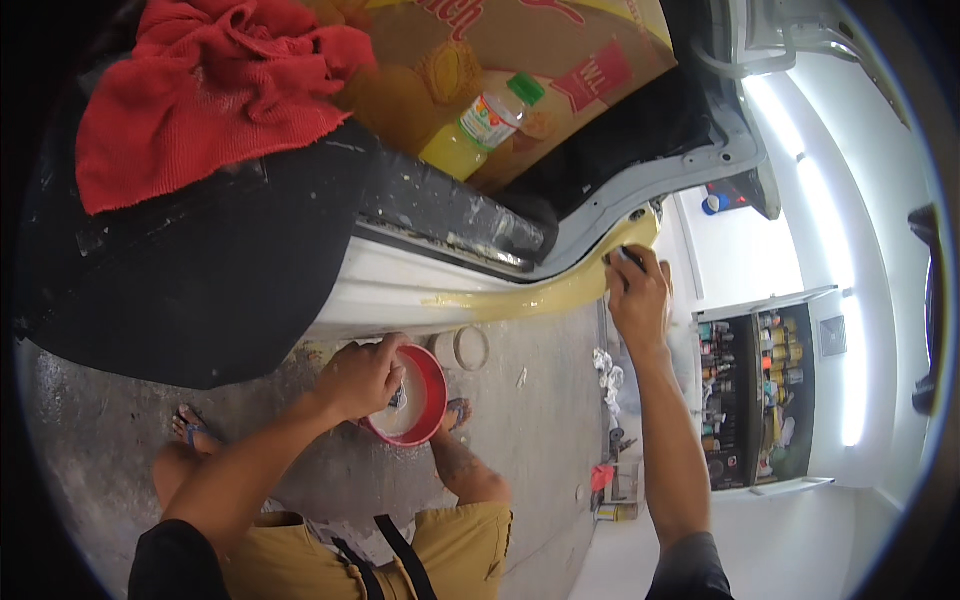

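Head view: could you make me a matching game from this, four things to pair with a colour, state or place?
1. Cloth
2. Plastic bottle
3. Left hand
4. Right hand

A. At the red bowl
B. Green-capped, in front of the printed cardboard box
C. With a small dark piece at its fingers, by the yellowish stretch of the white vehicle panel
D. Red and crumpled

Pairs: 1-D; 2-B; 3-A; 4-C
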{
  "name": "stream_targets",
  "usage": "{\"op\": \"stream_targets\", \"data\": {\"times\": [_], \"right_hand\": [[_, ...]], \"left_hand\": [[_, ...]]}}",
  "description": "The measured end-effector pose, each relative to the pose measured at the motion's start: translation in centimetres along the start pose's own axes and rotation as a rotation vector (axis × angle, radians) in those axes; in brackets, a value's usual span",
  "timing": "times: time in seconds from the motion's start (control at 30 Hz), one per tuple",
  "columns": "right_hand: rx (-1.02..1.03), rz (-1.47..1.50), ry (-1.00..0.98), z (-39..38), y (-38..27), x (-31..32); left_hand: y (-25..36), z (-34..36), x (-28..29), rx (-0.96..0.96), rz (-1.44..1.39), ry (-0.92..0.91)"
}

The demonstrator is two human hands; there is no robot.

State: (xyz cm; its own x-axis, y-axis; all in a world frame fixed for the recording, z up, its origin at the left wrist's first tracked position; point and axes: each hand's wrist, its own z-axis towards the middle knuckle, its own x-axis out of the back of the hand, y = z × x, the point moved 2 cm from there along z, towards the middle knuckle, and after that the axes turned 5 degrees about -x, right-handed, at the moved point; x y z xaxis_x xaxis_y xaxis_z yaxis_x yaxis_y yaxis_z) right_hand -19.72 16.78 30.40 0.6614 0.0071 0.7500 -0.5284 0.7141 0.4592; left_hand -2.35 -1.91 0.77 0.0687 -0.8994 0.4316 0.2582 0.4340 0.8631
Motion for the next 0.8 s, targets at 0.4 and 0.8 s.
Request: {"op": "stream_targets", "data": {"times": [0.4,0.8], "right_hand": [[-0.116,0.299,-0.188,-1.4,-0.3,-0.6],[-0.123,0.205,-0.090,-3.1,-2.3,-0.7]], "left_hand": [[-0.3,0.2,-0.2,-0.015,0.061,0.051],[-0.7,0.0,0.2,-0.019,0.030,-0.029]]}}
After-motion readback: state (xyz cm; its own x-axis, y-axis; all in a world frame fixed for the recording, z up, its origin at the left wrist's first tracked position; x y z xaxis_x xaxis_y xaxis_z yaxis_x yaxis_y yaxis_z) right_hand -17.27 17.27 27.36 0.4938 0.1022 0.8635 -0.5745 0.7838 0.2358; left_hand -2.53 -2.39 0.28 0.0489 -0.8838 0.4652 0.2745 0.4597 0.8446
